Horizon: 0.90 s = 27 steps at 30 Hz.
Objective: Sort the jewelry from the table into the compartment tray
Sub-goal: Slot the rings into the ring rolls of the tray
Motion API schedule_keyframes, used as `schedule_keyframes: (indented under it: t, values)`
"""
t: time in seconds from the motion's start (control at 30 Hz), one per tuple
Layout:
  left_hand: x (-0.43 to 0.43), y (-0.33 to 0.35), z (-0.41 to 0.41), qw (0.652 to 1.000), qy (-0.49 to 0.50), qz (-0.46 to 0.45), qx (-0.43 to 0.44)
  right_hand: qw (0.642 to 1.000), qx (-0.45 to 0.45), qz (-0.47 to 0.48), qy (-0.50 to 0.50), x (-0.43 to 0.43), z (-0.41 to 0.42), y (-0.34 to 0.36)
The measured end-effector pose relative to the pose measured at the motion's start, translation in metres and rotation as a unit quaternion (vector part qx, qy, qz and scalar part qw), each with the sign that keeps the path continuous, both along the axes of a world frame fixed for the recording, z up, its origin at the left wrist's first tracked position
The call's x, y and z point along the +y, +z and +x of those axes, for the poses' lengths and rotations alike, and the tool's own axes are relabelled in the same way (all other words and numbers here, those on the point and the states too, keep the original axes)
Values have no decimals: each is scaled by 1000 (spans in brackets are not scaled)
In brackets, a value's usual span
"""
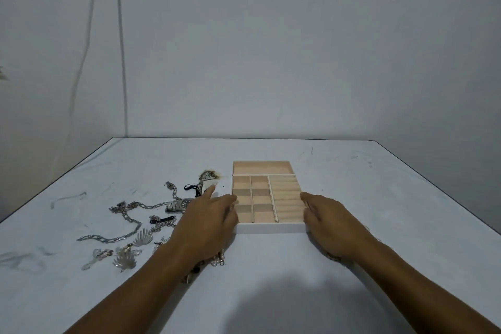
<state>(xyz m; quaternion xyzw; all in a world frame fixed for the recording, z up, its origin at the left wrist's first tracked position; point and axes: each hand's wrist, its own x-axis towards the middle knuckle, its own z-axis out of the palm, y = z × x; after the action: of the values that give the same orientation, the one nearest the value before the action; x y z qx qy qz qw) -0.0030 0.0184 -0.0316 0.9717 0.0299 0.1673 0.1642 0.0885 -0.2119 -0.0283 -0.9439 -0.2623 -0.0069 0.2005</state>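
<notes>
A compartment tray (267,228) with white walls and a pink lining stands at the middle of the table; its small squares, ridged section and long back compartment hold nothing. My left hand (208,222) presses against the tray's left wall, index finger stretched out. My right hand (330,225) lies along its right wall, so the tray sits held between both hands. Jewelry lies to the left: silver chains (130,225), a watch (179,205), leaf-shaped pieces (142,237) and a pearl piece (218,259) half under my left wrist.
A dark cord (193,187) and a brown-gold piece (208,175) lie beside the tray's back left corner. A small metal item (332,257) shows under my right wrist. The white table (379,184) ends at a wall behind, with cables (122,62) hanging at the left.
</notes>
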Motion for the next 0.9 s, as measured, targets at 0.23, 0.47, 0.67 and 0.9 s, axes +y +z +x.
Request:
schedule_keyframes:
  t: [0.23,0.47,0.67,0.9]
  values:
    - [-3,0,-6,1000,14,-13,18,999,-47,-12,6,-4,-6,-2]
    - [-6,-2,-23,1000,0,8,-16,999,-30,-9,11,-13,-30,-1]
    - [-27,10,-59,1000,18,-4,11,1000,-11,-17,-4,-24,-61,5]
    - [-37,5,-91,999,11,-20,-47,1000,-17,4,-5,-38,-84,-8]
